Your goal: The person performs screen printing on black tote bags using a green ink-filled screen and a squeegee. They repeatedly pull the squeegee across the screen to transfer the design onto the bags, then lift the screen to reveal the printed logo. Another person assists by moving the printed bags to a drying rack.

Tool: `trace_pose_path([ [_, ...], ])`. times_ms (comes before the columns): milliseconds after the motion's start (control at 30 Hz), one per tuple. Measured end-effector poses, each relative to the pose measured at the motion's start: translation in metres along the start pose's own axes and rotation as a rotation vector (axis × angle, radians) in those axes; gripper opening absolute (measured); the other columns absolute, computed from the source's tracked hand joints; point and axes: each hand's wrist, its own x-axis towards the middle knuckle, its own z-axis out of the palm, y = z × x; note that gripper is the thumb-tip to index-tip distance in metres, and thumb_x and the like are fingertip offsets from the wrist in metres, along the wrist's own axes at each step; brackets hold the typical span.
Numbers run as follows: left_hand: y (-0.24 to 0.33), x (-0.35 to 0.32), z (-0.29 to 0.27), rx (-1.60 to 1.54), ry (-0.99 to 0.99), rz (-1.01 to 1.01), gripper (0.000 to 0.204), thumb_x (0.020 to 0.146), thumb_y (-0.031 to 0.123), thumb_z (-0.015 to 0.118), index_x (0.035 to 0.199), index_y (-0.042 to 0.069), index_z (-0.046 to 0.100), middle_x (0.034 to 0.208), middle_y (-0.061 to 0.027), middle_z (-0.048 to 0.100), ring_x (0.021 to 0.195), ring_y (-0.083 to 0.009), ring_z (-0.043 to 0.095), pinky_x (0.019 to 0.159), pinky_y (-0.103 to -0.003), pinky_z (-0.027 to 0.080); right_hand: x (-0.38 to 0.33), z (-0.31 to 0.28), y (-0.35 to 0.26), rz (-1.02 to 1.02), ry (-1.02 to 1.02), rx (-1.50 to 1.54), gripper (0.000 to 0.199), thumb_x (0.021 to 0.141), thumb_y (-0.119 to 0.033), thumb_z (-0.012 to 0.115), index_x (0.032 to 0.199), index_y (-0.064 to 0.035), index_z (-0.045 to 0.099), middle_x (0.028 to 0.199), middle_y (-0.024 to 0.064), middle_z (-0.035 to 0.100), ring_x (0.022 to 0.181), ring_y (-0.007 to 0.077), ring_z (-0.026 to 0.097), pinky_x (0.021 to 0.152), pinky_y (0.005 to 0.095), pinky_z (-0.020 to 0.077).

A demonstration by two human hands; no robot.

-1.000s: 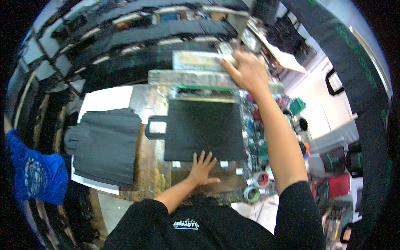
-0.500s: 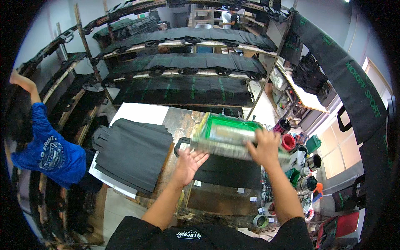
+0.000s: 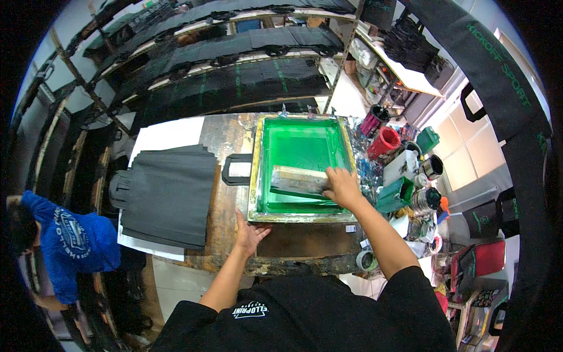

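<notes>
Item: printing screen (image 3: 300, 146), green mesh in a pale frame, lay flat on the stained wooden worktable (image 3: 226, 141), right of centre. A black strap loop (image 3: 236, 170) stuck out from under the frame's left edge.

Item: squeegee (image 3: 299, 182), wide paint-smeared blade, rested across the near part of the mesh. The right hand (image 3: 341, 186) was closed over its right end, fingers wrapped on the handle.

Item: left hand (image 3: 249, 233), spread flat with fingers apart, pressed on the tabletop at the near left corner of the frame, touching or just beside it; which one could not be told.

Item: stack of black bags (image 3: 167, 193), lay on white paper (image 3: 167, 134) at the left part of the table, well apart from both hands.

Item: ink containers, crowded just right of the screen: a red cup (image 3: 384, 142), a teal tub (image 3: 427, 139), a metal tin (image 3: 432, 167).

Item: roll of tape (image 3: 366, 260), at the near right edge of the table.

Item: drying racks (image 3: 234, 64), on the far side, carried rows of black cloth.

Item: another person in a blue shirt (image 3: 70, 240), stood at the far left, apart from the table.
</notes>
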Motion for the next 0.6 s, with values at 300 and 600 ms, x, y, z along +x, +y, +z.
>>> trace_pose_path([
  [300, 0.001, 0.000, 0.009, 0.041, -0.027, 0.001, 0.119, 0.088, 0.095, 0.028, 0.168, 0.008, 0.011, 0.163, -0.0317, 0.028, 0.146, -0.0470, 0.040, 0.120, -0.056, 0.036, -0.034, 0.029, -0.024, -0.040, -0.109, -0.145, 0.067, 0.075, -0.034, 0.089, 0.127, -0.0131, 0.054, 0.111, 0.0096, 0.062, 0.110, 0.0311, 0.060, 0.088, 0.0528, 0.0398],
  [600, -0.003, 0.011, -0.002, 0.075, -0.016, -0.004, 0.122, 0.086, 0.096, 0.033, 0.168, 0.011, 0.003, 0.169, -0.0289, 0.016, 0.151, -0.0552, 0.026, 0.116, -0.055, 0.043, 0.017, 0.045, -0.012, 0.005, 0.031, -0.149, 0.055, 0.073, -0.022, 0.088, 0.117, -0.0140, 0.058, 0.106, 0.0072, 0.060, 0.106, 0.0288, 0.058, 0.091, 0.0511, 0.0384],
])
